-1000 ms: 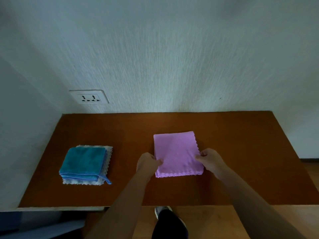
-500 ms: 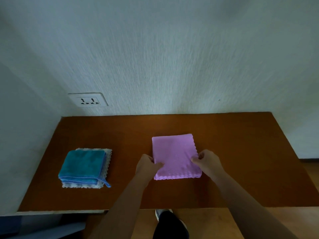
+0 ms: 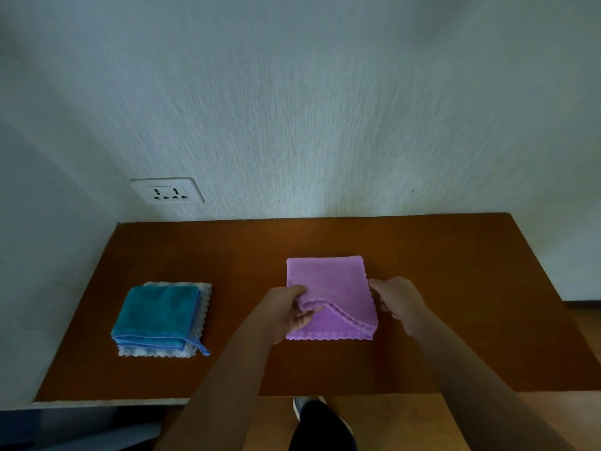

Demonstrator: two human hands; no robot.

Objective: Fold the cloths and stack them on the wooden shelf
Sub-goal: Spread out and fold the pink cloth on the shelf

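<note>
Two hands are set at the sides of the pink cloth (image 3: pixel 328 281), which lies folded on the wooden shelf (image 3: pixel 455 288), between the fingers of both hands. Its upper layer at the near left corner is pinched and lifted by the fingers (image 3: pixel 297 291) of the left hand (image 3: pixel 286 312), so that the layer beneath is shown. The fingers (image 3: pixel 379 285) of the right hand (image 3: pixel 398 304) are curled against the opposite edge; whether the cloth is truly held there cannot be told. Well apart from the left fingers, on their outer side, a teal cloth (image 3: pixel 156 312) is stacked on a white cloth (image 3: pixel 205 297). It is judged that one more fold is in hand. The lifted layer should be carried over evenly, the scalloped edges matched, and the other side kept pressed, so that the cloth is not dragged.
</note>
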